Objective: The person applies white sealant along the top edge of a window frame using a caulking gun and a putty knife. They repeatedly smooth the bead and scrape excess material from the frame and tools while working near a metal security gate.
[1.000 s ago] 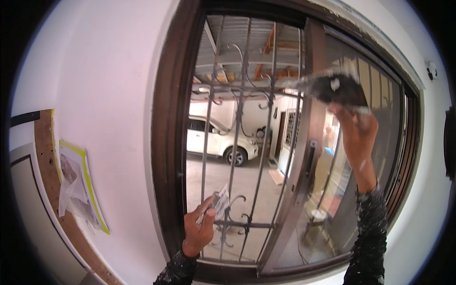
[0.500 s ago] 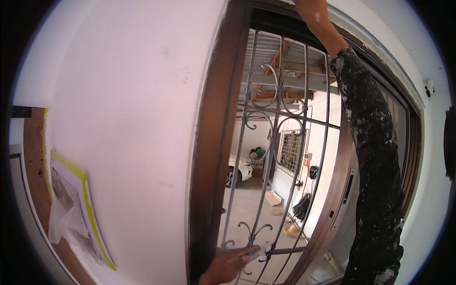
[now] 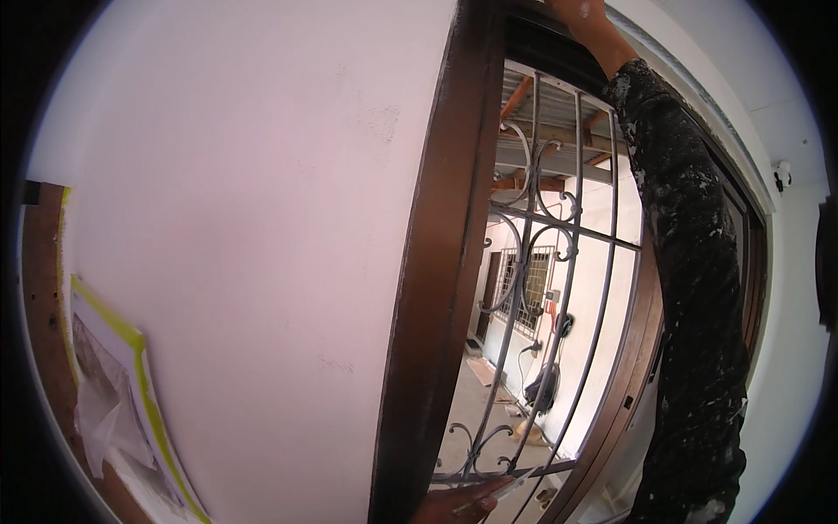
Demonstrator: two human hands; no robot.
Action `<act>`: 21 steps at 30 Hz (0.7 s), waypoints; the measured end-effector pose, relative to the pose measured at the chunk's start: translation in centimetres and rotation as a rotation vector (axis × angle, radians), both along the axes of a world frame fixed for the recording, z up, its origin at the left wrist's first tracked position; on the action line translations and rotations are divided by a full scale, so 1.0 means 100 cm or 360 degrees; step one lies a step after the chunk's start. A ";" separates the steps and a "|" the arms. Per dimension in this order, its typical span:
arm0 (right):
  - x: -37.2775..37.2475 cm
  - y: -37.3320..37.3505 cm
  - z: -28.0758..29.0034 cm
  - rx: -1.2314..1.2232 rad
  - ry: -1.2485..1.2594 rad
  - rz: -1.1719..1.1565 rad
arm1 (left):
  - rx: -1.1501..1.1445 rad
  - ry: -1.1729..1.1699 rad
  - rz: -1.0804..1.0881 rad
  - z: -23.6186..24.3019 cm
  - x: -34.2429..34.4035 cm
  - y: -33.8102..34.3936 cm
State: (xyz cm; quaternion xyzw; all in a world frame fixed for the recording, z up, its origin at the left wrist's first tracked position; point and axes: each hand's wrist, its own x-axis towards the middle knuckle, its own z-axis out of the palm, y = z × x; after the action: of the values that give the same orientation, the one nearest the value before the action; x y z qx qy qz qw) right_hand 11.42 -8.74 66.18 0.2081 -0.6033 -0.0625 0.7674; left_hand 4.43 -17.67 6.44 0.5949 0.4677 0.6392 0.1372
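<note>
My right arm, in a black sleeve flecked with white paint, reaches up across the right side. At the top edge my right hand (image 3: 582,12) is by the upper part of the brown door frame (image 3: 447,218); its fingers are mostly cut off by the picture's edge. Low in the middle, my left hand (image 3: 461,505) is closed on a pale, flat, thin-edged thing (image 3: 521,482), whose kind I cannot make out. This hand is in front of the lower bars of a dark metal grille (image 3: 527,253) with scrolled ornaments.
A pinkish-white wall (image 3: 262,218) with faint grey smudges fills the left. Yellow-edged sheeting (image 3: 131,375) hangs by a brown wooden strip (image 3: 44,288) at far left. Through the grille show a barred window (image 3: 525,284), a dark bag (image 3: 543,387) and a metal roof.
The view has turned left, so the door frame and grille sit further right and the white car is out of sight. My left hand appears lower and further right, still with the pale thing.
</note>
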 end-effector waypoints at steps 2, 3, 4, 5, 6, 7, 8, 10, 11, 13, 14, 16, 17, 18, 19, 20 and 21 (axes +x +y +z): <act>0.002 -0.002 0.000 -0.0039 -0.0061 0.0080 | -0.0094 -0.0043 -0.0064 0.000 0.000 0.000; 0.002 -0.004 0.001 -0.0091 -0.0116 0.0129 | -0.0140 -0.0063 -0.0096 0.001 -0.001 0.000; 0.003 -0.005 0.002 -0.0142 -0.0169 0.0177 | -0.0144 -0.0068 -0.0103 0.002 -0.001 -0.001; 0.003 -0.007 0.004 -0.0115 -0.0095 0.0152 | -0.0146 -0.0069 -0.0111 0.003 -0.001 -0.001; 0.001 -0.008 0.007 -0.0089 -0.0019 0.0126 | -0.0150 -0.0069 -0.0120 0.005 -0.001 -0.003; 0.000 -0.008 0.011 -0.0064 0.0055 0.0099 | -0.0118 -0.0052 -0.0120 0.006 0.000 -0.004; 0.001 -0.008 0.014 -0.0064 0.0016 0.0093 | -0.0085 -0.0037 -0.0119 0.007 0.000 -0.005; 0.002 -0.005 0.023 -0.0069 -0.0070 0.0082 | -0.0062 -0.0024 -0.0096 0.009 0.002 -0.008; 0.002 -0.003 0.027 -0.0011 -0.0106 0.0119 | -0.0072 -0.0027 -0.0075 0.010 0.004 -0.010; 0.001 0.000 0.032 0.0109 -0.0176 0.0197 | -0.0094 -0.0053 -0.0055 0.011 0.006 -0.011; 0.000 0.001 0.034 0.0055 -0.0080 0.0151 | -0.0110 -0.0077 -0.0057 0.011 0.006 -0.010; -0.001 0.002 0.033 -0.0048 0.0113 0.0057 | -0.0123 -0.0096 -0.0067 0.012 0.007 -0.009; 0.000 0.003 0.031 -0.0075 0.0184 -0.0053 | -0.0120 -0.0091 -0.0074 0.012 0.006 -0.009; 0.003 0.005 0.026 -0.0099 0.0256 -0.0160 | -0.0114 -0.0086 -0.0078 0.013 0.006 -0.010; 0.006 0.006 0.022 -0.0119 0.0325 -0.0264 | -0.0123 -0.0082 -0.0066 0.012 0.006 -0.011; 0.012 0.007 0.017 -0.0168 0.0225 -0.0218 | -0.0132 -0.0081 -0.0058 0.012 0.005 -0.012; 0.020 0.009 0.012 -0.0221 0.0127 -0.0174 | -0.0143 -0.0078 -0.0051 0.012 0.005 -0.013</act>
State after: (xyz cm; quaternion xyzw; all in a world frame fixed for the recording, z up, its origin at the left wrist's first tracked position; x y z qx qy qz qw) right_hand 13.38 -7.80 67.40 0.1185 -0.5855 -0.0707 0.7988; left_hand 4.94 -19.01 7.62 0.5797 0.4829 0.6296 0.1853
